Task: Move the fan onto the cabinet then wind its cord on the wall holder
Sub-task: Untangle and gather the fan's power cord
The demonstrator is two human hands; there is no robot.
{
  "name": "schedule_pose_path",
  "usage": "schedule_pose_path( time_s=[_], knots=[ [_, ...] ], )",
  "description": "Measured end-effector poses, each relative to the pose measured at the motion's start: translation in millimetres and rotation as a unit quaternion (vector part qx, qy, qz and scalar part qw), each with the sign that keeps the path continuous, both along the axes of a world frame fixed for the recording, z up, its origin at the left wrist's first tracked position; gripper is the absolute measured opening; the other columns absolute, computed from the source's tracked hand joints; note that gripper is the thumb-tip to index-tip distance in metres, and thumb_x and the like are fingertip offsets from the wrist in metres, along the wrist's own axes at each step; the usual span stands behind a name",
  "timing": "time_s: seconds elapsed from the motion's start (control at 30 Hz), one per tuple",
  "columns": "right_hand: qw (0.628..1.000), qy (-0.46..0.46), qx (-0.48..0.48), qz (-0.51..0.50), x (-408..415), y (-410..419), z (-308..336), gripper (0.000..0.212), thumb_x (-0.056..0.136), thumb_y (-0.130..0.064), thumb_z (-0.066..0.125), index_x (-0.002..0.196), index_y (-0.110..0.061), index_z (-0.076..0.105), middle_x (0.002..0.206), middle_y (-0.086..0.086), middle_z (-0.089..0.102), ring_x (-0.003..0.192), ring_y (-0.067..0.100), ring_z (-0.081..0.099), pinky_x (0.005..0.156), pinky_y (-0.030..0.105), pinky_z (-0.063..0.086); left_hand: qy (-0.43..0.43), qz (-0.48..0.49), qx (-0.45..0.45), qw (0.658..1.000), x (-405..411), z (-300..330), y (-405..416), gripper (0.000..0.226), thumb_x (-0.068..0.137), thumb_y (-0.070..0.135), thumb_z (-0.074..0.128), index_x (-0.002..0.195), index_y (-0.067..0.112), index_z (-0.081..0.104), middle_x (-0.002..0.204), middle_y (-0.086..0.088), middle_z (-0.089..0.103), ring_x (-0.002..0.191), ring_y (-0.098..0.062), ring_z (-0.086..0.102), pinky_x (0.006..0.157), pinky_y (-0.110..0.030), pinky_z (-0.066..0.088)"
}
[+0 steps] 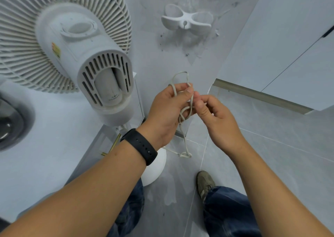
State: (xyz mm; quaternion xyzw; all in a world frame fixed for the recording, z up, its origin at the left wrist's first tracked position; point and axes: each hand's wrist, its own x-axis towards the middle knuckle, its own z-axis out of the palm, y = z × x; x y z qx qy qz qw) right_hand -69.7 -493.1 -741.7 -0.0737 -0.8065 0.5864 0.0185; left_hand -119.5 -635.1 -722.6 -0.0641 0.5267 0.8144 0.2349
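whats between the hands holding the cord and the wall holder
In the head view, only bare grey wall separates the cord loop from the wall holder above.

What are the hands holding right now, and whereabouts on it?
Both hold the fan's cord. The left hand holds a bunch of its loops between thumb and fingers; the right hand pinches a strand beside them. None is on the wall holder yet.

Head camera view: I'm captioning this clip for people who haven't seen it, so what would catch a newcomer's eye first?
The big white fan fills the upper left, standing on the cabinet top. At centre, the left hand and right hand grip loops of its pale cord. Above them, the white wall holder hangs bare.
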Motion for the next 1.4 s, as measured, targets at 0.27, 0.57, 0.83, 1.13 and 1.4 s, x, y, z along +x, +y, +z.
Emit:
schedule_pose_path(
  time_s=[0.27, 0.57, 0.83, 1.13, 1.4],
  knots=[
    [0.989, 0.019, 0.077, -0.124, -6, 9, -9, 0.045, 0.098, -0.046, 0.063, 0.069, -0.012, 0.061, 0.048, -0.013, 0.043, 0.050, 0.005, 0.038, 0.049, 0.015, 0.031, 0.082, -0.050, -0.136, 0.986, 1, -5, 2, 0.035, 0.093, 0.008, 0.069, 0.126, 0.021, 0.066, 0.108, 0.003, 0.073, 0.093, -0.015, 0.069, 0.088, -0.032, 0.057],
    [0.989, 0.037, 0.003, -0.141, -9, 14, -11, 0.032, 0.110, -0.022, 0.046, 0.090, -0.008, 0.066, 0.066, -0.022, 0.061, 0.060, -0.003, 0.049, 0.060, 0.014, 0.038, 0.158, -0.138, -0.218, 0.953, 4, -4, -2, 0.045, 0.096, 0.000, 0.065, 0.135, 0.022, 0.062, 0.113, 0.001, 0.074, 0.099, -0.006, 0.071, 0.081, -0.011, 0.054],
    [0.986, 0.022, -0.028, -0.165, -10, 18, -8, 0.018, 0.106, -0.019, 0.055, 0.100, -0.018, 0.072, 0.086, -0.002, 0.071, 0.072, 0.004, 0.060, 0.073, 0.028, 0.048, 0.157, -0.142, -0.173, 0.962, 6, -4, -3, 0.047, 0.088, -0.002, 0.075, 0.130, 0.017, 0.068, 0.097, -0.002, 0.079, 0.087, -0.018, 0.076, 0.078, -0.028, 0.063],
    [0.988, -0.030, -0.116, -0.098, -6, 8, 7, 0.027, 0.102, -0.017, 0.052, 0.105, -0.022, 0.078, 0.091, -0.002, 0.076, 0.076, 0.010, 0.058, 0.071, 0.027, 0.046, 0.187, -0.095, -0.231, 0.950, 5, -4, -2, 0.038, 0.084, 0.005, 0.081, 0.115, 0.024, 0.071, 0.095, 0.001, 0.078, 0.079, -0.014, 0.075, 0.078, -0.033, 0.063],
    [0.995, -0.028, -0.059, -0.076, -4, 1, 3, 0.008, 0.093, -0.024, 0.074, 0.089, -0.018, 0.073, 0.070, -0.011, 0.064, 0.061, 0.001, 0.054, 0.058, 0.010, 0.044, 0.231, -0.091, -0.311, 0.917, 6, -16, 1, 0.038, 0.078, 0.015, 0.086, 0.109, 0.026, 0.065, 0.093, 0.007, 0.075, 0.094, -0.008, 0.071, 0.089, -0.037, 0.057]
  ],
)
